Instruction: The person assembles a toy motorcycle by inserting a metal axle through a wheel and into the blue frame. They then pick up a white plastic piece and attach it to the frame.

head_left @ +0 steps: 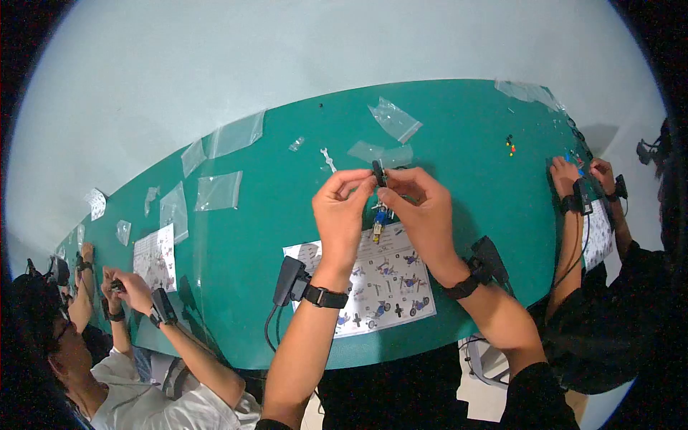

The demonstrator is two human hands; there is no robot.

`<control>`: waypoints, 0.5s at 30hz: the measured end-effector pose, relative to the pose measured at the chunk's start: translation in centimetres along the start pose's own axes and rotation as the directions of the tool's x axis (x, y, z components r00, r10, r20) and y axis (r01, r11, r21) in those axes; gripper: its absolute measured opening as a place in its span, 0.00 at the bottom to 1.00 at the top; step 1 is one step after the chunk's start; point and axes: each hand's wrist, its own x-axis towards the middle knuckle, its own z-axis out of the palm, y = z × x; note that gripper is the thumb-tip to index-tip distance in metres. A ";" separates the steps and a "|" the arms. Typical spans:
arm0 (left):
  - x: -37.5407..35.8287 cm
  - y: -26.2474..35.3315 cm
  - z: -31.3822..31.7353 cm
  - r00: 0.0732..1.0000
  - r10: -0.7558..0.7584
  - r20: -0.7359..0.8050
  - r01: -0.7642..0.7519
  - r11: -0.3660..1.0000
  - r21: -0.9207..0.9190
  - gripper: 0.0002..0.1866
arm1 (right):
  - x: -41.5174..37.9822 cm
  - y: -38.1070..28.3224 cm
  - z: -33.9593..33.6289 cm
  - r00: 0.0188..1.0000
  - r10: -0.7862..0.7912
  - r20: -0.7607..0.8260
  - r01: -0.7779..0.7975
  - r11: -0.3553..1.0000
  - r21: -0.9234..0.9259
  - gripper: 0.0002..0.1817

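My left hand (340,204) is closed in a pinch on a small black piece (378,172), dark and narrow like a wheel seen edge-on. My right hand (424,208) pinches the same piece from the other side, fingertips close to the left ones. Just below the fingers is a small blue, grey and yellow toy assembly (380,218), partly covered by the right thumb; whether it hangs from the black piece or rests below cannot be made out. Beneath the hands lies a printed instruction sheet (373,290) with pictures of a blue toy motorcycle.
On the green table (272,287) lie a white wrench-shaped piece (328,159), clear plastic bags (218,191) and small colored parts (510,145). At the left, a person's hands (129,290) hold something dark; another person's hands (566,175) work at the right. Cables hang from my wristbands.
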 end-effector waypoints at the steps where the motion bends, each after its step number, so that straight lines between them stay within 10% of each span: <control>1: 0.1 -0.2 -0.1 1.000 0.006 -0.005 -0.006 1.000 0.008 0.06 | 0.1 0.3 -0.1 1.000 0.006 0.011 -0.006 1.000 0.006 0.16; 15: 0.6 0.2 -0.6 0.988 -0.059 0.143 0.064 0.998 -0.026 0.08 | 1.1 1.1 -0.7 0.981 0.172 0.089 -0.186 0.966 0.178 0.17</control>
